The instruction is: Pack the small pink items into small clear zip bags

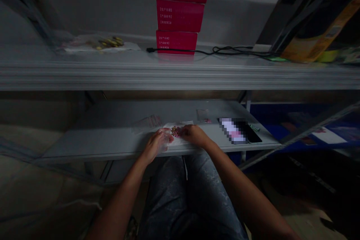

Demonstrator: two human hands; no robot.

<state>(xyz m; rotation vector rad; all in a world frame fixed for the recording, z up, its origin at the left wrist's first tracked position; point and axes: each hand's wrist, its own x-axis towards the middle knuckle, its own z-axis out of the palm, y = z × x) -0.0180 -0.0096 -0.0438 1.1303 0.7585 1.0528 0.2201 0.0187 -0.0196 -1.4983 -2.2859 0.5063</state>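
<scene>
On the lower shelf, a white sheet of paper (180, 143) carries a small pile of red and yellowish beads (175, 131). My left hand (157, 141) is closed around a small clear plastic bag (165, 143) at the paper's left side. From the right, my right hand (194, 135) reaches over the paper with its fingers bent together by the pile; whether a bead is between them is too small to tell. Behind my left hand lie several empty clear zip bags (152, 121). Farther back sits another clear bag (203, 115) with a few red beads in it.
A phone (234, 131) with a lit, blurred screen lies right of my hands, beside a dark flat object (254, 135). The upper shelf edge (180, 77) crosses above, bearing stacked red boxes (180, 17), a black cable (208, 51) and yellow pieces on plastic (111, 42).
</scene>
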